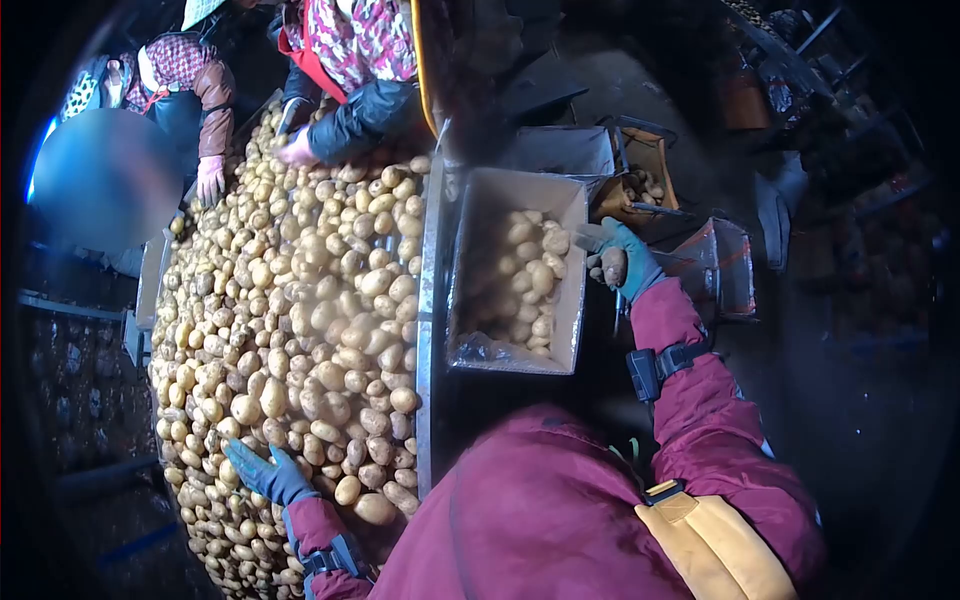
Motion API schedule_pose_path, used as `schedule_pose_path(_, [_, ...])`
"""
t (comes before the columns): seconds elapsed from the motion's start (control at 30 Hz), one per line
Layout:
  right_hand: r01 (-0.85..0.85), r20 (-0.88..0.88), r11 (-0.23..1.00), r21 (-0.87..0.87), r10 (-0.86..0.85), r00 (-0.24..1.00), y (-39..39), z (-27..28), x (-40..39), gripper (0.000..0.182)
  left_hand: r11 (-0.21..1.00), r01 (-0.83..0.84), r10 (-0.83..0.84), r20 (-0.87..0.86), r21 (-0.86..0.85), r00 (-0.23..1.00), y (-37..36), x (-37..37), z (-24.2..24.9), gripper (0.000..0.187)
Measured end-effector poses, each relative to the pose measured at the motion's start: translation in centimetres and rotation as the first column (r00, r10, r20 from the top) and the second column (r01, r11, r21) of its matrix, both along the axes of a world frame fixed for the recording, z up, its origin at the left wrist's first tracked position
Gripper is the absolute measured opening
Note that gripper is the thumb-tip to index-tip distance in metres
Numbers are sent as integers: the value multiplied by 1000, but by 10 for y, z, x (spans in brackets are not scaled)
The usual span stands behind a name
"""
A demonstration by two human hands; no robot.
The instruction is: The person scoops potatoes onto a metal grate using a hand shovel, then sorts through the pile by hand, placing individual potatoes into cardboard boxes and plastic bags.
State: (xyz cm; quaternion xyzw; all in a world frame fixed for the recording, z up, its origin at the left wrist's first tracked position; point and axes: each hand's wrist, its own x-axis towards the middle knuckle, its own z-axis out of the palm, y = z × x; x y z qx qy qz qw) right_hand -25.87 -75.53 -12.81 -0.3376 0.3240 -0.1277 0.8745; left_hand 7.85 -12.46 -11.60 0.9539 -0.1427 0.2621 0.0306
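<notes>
My left hand [268, 474], in a blue-green glove, lies on the broad heap of potatoes [330, 320] with its fingers stretched out and apart. My right hand [638, 262], gloved the same way, is raised just beyond the right side of a lined cardboard box [578, 310]. Its fingers are closed round a dark, dirty potato [612, 266]. A flat greyish piece [590, 237] shows by these fingers; what it is I cannot make out. Pale potatoes [530, 270] partly fill the box.
A metal edge [428, 330] divides the heap from the box. Behind stand an orange-brown container [655, 165] with some potatoes and a plastic-lined box [735, 265]. Across the heap, one person's pink-gloved hand [211, 180] and another person's hand [298, 150] touch potatoes.
</notes>
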Motion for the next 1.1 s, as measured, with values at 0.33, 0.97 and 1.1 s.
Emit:
schedule_pose_path(0.33, [-333,165,939,87,316,934,71,10,89,55,999,-10,12,-43,44,999,0,-4,2,77])
schedule_pose_path(0.97, [-277,-446,506,-817,-250,859,68,-50,59,17,998,63,-63,7,4,998,9,5,0,78])
schedule_pose_path(1.1, [-64,-467,573,-817,-592,657,-40,-21,-71,21,996,84,-84,22,5,996,12,8,-3,80])
